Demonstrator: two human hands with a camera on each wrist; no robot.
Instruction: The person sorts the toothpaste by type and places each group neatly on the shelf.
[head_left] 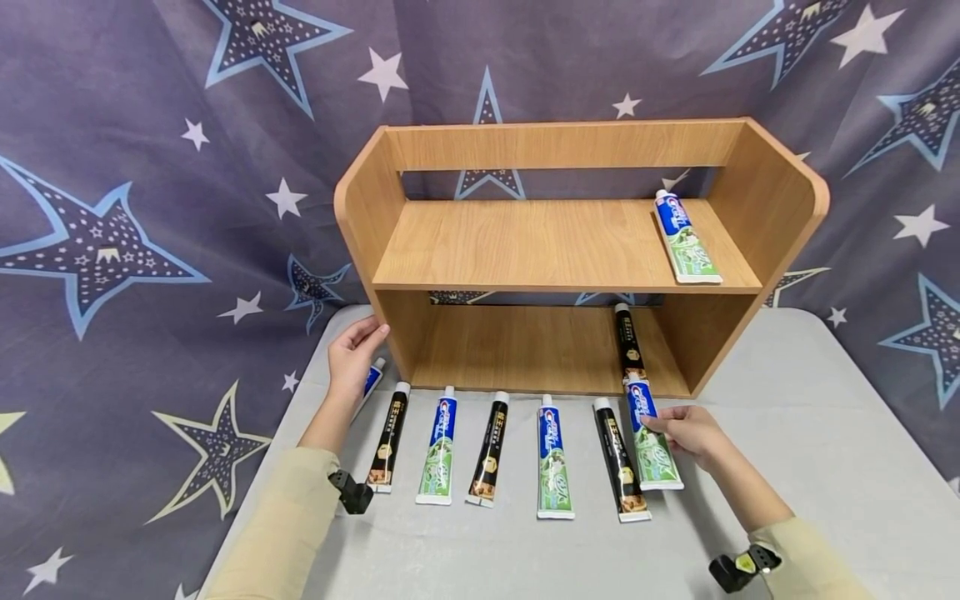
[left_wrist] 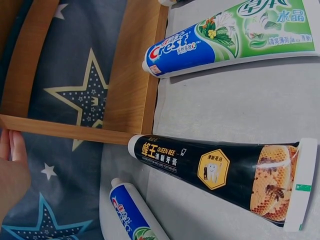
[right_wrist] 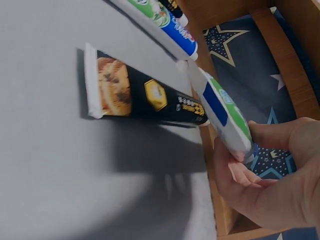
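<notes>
My right hand [head_left: 688, 433] pinches a blue and green Crest toothpaste tube [head_left: 657, 454] at its side, thumb against fingers. The right wrist view has this held toothpaste tube [right_wrist: 227, 112] raised off the table and tilted, near a black toothpaste tube [right_wrist: 150, 95]. Fairly straight fingers of my left hand [head_left: 352, 354] touch the left side panel of the wooden shelf [head_left: 517, 246]. Beneath that hand lies a partly hidden Crest tube [left_wrist: 135, 212]. A black Queen Bee tube [left_wrist: 215, 170] lies beside it on the table.
Black and Crest tubes, including one Crest tube [head_left: 555, 467], lie in a row before the shelf. Another Crest tube [head_left: 686, 242] rests on the upper board's right; a black tube [head_left: 628, 337] is on the lower board's right. A starry curtain [head_left: 112, 333] hangs behind.
</notes>
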